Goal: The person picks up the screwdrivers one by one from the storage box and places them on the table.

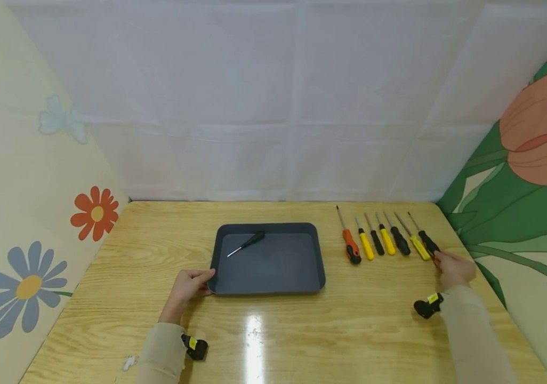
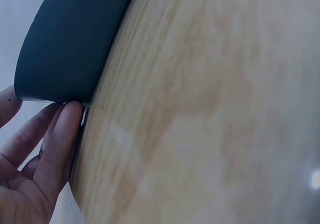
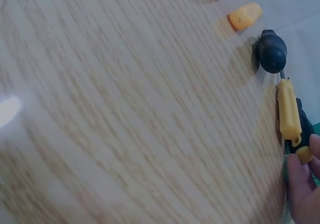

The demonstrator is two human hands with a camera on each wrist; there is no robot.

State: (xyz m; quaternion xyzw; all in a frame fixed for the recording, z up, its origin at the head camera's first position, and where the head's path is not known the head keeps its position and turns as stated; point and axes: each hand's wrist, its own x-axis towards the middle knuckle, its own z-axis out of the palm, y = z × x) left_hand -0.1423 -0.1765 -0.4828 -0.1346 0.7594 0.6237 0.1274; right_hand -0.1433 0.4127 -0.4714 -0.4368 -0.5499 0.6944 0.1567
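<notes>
A dark grey tray (image 1: 273,266) lies on the table with one black-handled screwdriver (image 1: 252,238) inside, its shaft aimed at the left wall. At the tray's near left corner my left hand (image 1: 191,285) grips the rim, thumb on top and fingertips against the outer wall (image 2: 65,48). Far to the right, my right hand (image 1: 456,268) pinches the handle end of a black screwdriver (image 1: 428,242), the rightmost in a row. The right wrist view shows finger and thumb at that handle's yellowish end (image 3: 303,155), close beside a yellow-handled screwdriver (image 3: 288,108).
Several more screwdrivers lie side by side right of the tray, including an orange-and-black one (image 1: 352,247) and a yellow one (image 1: 366,245). The wooden table (image 1: 340,330) meets a white cloth backdrop (image 1: 283,106). A small white scrap (image 1: 129,362) lies near the front left.
</notes>
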